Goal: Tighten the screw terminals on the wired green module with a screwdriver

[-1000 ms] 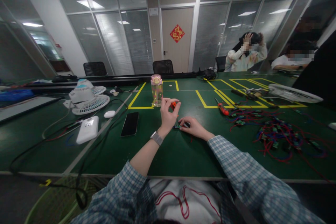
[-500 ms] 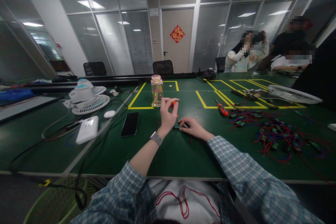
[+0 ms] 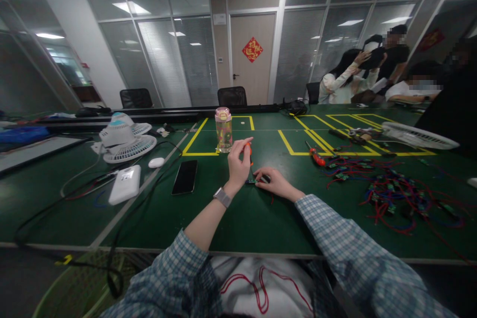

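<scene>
My left hand point(image 3: 239, 163), with a watch on its wrist, is closed around the orange-red handle of a screwdriver point(image 3: 249, 147). The fingers partly hide the handle, and the thin shaft points down toward a small green circuit board point(image 3: 251, 182). That board lies on the table, and I cannot tell whether the tip touches it. My right hand point(image 3: 276, 182) rests on the tabletop with thumb and fingers pinching the board's right end. A dark part and a short red wire show by this hand.
Right of my hands lie a red screwdriver point(image 3: 316, 157) and a tangle of wired boards point(image 3: 398, 191). A bottle point(image 3: 223, 131) stands behind my left hand. Leftward are a phone point(image 3: 185, 177), a white box point(image 3: 125, 185) and white fans point(image 3: 128, 146). Several people sit or stand at far right.
The fingers of my left hand have turned and closed more around the screwdriver handle. My right hand stays at the board. At far right, people have shifted.
</scene>
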Demonstrator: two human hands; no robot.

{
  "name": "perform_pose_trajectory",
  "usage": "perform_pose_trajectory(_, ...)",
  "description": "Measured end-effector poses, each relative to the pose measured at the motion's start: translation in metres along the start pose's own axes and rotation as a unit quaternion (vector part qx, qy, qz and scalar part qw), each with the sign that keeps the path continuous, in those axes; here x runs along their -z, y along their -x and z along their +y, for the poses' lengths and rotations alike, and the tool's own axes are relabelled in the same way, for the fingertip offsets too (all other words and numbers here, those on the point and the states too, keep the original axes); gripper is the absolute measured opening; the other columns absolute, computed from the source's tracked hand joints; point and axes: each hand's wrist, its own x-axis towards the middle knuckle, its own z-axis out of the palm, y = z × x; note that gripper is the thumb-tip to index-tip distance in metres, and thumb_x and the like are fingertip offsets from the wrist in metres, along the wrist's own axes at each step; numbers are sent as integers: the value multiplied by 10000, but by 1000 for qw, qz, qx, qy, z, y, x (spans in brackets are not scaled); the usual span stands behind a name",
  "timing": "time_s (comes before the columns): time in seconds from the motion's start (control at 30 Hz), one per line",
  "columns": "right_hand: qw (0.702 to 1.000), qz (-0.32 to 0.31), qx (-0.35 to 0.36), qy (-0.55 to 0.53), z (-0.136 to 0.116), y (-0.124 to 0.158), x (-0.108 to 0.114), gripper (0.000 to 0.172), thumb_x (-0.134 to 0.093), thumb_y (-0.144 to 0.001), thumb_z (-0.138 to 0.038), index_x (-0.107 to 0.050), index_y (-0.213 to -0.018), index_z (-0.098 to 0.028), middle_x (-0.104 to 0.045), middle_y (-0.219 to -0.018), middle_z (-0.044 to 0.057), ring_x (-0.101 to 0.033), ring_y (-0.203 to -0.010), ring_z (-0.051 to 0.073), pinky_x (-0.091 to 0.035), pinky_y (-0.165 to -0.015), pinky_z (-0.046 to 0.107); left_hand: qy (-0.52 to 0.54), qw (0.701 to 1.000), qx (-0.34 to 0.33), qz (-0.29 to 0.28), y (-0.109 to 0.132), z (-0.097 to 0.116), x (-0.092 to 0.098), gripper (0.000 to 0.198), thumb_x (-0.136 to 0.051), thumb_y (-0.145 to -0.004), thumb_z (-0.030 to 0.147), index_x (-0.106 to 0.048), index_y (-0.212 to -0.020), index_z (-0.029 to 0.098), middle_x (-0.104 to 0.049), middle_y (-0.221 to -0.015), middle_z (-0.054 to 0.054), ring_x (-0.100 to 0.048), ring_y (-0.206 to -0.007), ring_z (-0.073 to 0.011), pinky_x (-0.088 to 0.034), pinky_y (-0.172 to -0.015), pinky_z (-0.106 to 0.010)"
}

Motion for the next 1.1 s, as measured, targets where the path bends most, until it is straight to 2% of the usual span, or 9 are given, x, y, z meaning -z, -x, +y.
perform_pose_trajectory(0.1, 1000, -2, -2, 0, 0, 0, 0, 62, -716, -741, -191, -667, -777, -196, -722, -1039, 62, -648, -991, 231, -455, -930, 406, -17, 1000, -6, 13, 0, 1, 0, 148, -537, -925, 211, -667, -994, 200, -617, -922, -41, -575, -827, -150, -462, -731, -266)
perform_pose_trajectory(0.23, 1000, -4, 0, 2, 0, 0, 0, 61, -711, -743, -193, -669, -786, -200, -721, -1039, 62, -649, -996, 232, -463, -925, 402, -24, 999, -7, 33, 0, 2, -1, 53, -629, -871, 225, -661, -872, 184, -576, -858, -28, -550, -781, -144, -458, -732, -265)
perform_pose_trajectory(0.47, 1000, 1, 6, 5, 2, 0, 0, 57, -709, -745, -199, -670, -787, -199, -722, -1035, 63, -652, -993, 231, -462, -926, 402, -4, 1000, 12, 0, 0, -3, 1, 298, -379, -990, 233, -658, -1093, 215, -616, -1048, -61, -584, -1001, -181, -455, -899, -326)
perform_pose_trajectory(0.53, 1000, 0, 8, 4, 2, 0, -1, 58, -709, -749, -208, -669, -791, -198, -721, -1038, 62, -652, -994, 228, -462, -928, 398, 12, 1000, 20, -6, 0, -5, 0, 302, -373, -995, 238, -638, -1139, 217, -625, -1103, -64, -598, -1004, -178, -458, -911, -330)
perform_pose_trajectory(0.63, 1000, 1, 7, 2, 2, 0, -1, 60, -709, -750, -212, -669, -791, -195, -720, -1035, 64, -653, -989, 225, -466, -925, 395, 14, 1000, 26, -5, 0, -5, -1, 280, -409, -990, 256, -625, -1164, 215, -641, -1075, -65, -614, -955, -169, -471, -877, -320)
perform_pose_trajectory(0.8, 1000, -1, 7, -1, 0, 0, 0, 52, -707, -746, -199, -668, -782, -196, -720, -1034, 65, -652, -988, 227, -468, -924, 398, -32, 999, 10, 24, 0, 0, -1, 137, -579, -912, 265, -676, -981, 198, -611, -919, -42, -580, -818, -149, -469, -734, -268)
perform_pose_trajectory(0.9, 1000, -3, 6, -1, -1, 0, 1, 53, -707, -744, -189, -668, -779, -198, -720, -1030, 63, -652, -985, 225, -468, -924, 398, -44, 998, 5, 39, 0, 1, -1, 86, -643, -872, 271, -678, -900, 197, -580, -879, -29, -563, -801, -145, -465, -740, -265)
perform_pose_trajectory(1.0, 1000, -2, 6, 2, -1, 0, 1, 54, -709, -745, -194, -670, -783, -197, -721, -1025, 63, -653, -985, 225, -466, -923, 398, -42, 999, 15, 21, 0, 0, 0, 162, -545, -934, 279, -679, -994, 209, -583, -930, -41, -574, -846, -151, -471, -761, -270)
perform_pose_trajectory(1.1, 1000, -3, 6, 3, 0, 0, 0, 57, -712, -749, -202, -669, -785, -195, -720, -1025, 62, -653, -988, 223, -464, -923, 393, -35, 999, 9, 3, 1, -3, 0, 280, -403, -986, 229, -653, -1111, 209, -606, -1027, -63, -584, -965, -170, -471, -846, -299)
